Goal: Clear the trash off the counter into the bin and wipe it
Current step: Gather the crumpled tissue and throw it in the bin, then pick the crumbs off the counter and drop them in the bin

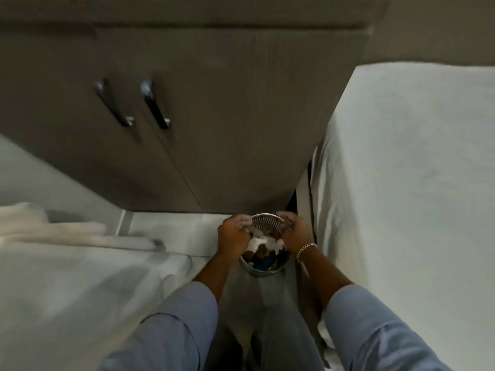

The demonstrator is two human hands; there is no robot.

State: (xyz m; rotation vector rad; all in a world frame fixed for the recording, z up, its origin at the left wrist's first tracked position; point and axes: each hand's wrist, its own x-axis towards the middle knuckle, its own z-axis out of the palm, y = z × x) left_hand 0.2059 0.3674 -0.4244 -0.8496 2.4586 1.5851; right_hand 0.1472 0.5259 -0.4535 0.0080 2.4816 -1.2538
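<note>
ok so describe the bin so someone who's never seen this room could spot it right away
Find the brown cabinet with two dark bar handles. On the pale floor at its lower right corner, beside the white-draped furniture, stands the bin. It is the only small round shiny metal container, with slotted walls and white crumpled trash inside.

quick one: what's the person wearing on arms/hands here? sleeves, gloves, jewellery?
Both hands are bare, no gloves. The left hand has nothing on the wrist that shows. The right hand has a light metal chain bracelet at the wrist. Both arms wear light blue sleeves, pushed up to mid-forearm.
</note>
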